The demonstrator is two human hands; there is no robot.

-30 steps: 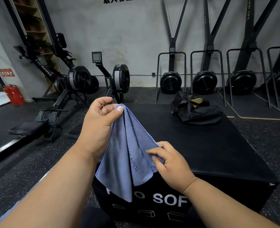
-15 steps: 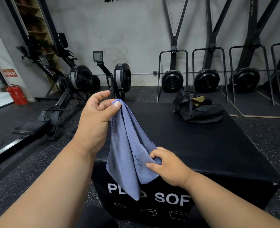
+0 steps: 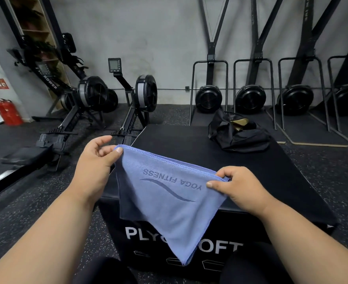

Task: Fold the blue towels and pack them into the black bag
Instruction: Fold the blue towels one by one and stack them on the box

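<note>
Hands of a person hold one blue microfibre towel point(image 3: 165, 193) stretched in the air above the near edge of a black padded plyo box point(image 3: 250, 173), whose flat top serves as the tabletop. Left hand point(image 3: 95, 162): its grip is a narrow pinch, thumb against forefinger, on the towel's upper left corner, with the remaining fingers loosely raised. Right hand point(image 3: 240, 187): its grip is likewise narrow, thumb on the near face and fingers curled over the hem at the upper right corner. Between the two hands the stitched top hem runs taut, sloping down from left to right. Below it the cloth hangs in two layers and tapers to a point in front of the box's lettered front face. The towel's near side bears the words "YOGA FITNESS" upside down, with a curved wave mark beneath. Black fabric bag point(image 3: 238, 134), crumpled and open at the top, lies on the far right part of the tabletop, well apart from the towel; something yellowish shows in its mouth. Black rowing machines point(image 3: 91, 99) stand on the speckled rubber floor point(image 3: 332, 171) to the left. Red fire extinguishers point(image 3: 7, 113) stand at the far left.
</note>
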